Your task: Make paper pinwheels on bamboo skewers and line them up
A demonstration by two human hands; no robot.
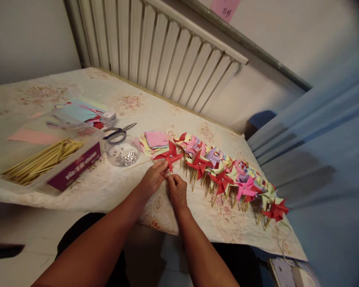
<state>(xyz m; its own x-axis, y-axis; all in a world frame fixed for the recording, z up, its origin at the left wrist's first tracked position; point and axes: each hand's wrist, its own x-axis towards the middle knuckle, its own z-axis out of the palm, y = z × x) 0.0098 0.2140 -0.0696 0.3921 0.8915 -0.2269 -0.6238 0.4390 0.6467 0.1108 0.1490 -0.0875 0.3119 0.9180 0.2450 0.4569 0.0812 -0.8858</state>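
Flower-patterned cloth [107, 89] covers the table beneath a pale radiator [167, 48], with a blue curtain [341, 159] on the right. Across its right side runs a crowded cluster of pinwheels [223, 179] on sticks — red, pink, lilac and pale yellow, too overlapped to count — which look finished, several with a shiny dot at the centre. By that measure, a large part of the work seems done. Plenty of material remains on the left: a clear plastic bin [83, 162] holds a heap of loose bamboo sticks [44, 161], and just right of it a round clear dish [108, 154] holds small silvery pieces [129, 158]. A stack of coloured paper squares [156, 139] lies farther back, near the middle.

One red pinwheel [171, 156] is in hand between that stack and the cluster. Its pointed blades are spread and look crisp; whether its centre carries a fastener, I cannot tell. The left hand [154, 176] has thumb and fingers pinched on its lower part; the right hand's [178, 192] fingertips are together just below — apparently closed on its stick, which is mostly hidden.
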